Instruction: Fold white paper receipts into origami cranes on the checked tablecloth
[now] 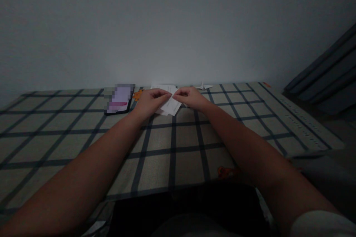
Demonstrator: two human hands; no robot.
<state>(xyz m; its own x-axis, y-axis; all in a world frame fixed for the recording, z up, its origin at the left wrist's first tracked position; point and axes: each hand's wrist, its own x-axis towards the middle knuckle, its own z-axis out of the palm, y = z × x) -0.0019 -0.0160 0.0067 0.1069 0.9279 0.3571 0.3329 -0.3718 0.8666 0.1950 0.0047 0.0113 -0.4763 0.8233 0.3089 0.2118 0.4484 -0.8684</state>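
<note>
A small white sheet of paper (174, 107) with faint print is between my two hands, above the table's far middle. My left hand (151, 100) pinches its left side with thumb and forefinger. From the other side, my right hand (190, 97) pinches it too, and the fingertips of both hands nearly meet at the paper's upper part. More white printed paper (162, 87) lies flat just behind. Some of the paper is hidden under my fingers. A folded white paper crane (204, 86) rests beyond my right hand, near the wall.
A phone (120, 98) with a lit, partly blurred screen lies left of my left hand. The table wears a checked cloth (66, 133) with orange printed figures. A plain wall (178, 26) stands behind it, and a dark curtain (328, 70) hangs at the right.
</note>
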